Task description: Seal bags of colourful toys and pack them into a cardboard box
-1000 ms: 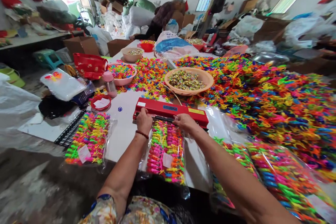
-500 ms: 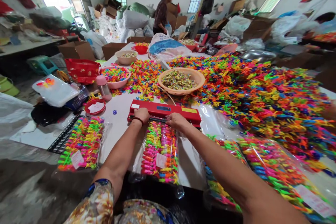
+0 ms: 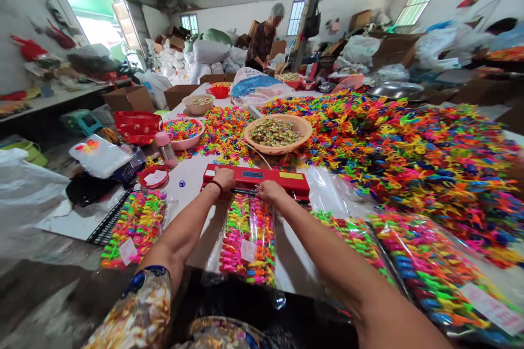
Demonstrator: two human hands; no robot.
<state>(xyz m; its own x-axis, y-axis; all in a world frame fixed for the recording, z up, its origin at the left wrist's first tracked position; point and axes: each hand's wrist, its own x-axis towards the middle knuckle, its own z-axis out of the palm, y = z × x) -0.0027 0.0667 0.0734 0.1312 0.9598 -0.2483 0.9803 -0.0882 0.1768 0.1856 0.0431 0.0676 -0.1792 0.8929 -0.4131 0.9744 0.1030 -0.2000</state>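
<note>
Left hand (image 3: 224, 178): fingers curled over the front of the red bar machine (image 3: 271, 175); whether they grip film, cannot tell. Right hand (image 3: 271, 192): fingertips pinched on film at the bag's mouth. Filled clear bag (image 3: 248, 223): nearer the wearer than both sets of fingers, mouth end at the machine. Risk, judged — uneven pull between the hands could crease the film; colourful pieces crowding the fingertips could catch at the bar.

Bag sealer (image 3: 268, 175), red; bagged plastic pieces (image 3: 258, 226), pink, green, orange, yellow; sleeve (image 3: 141, 305), patterned white, gold, blue.
</note>
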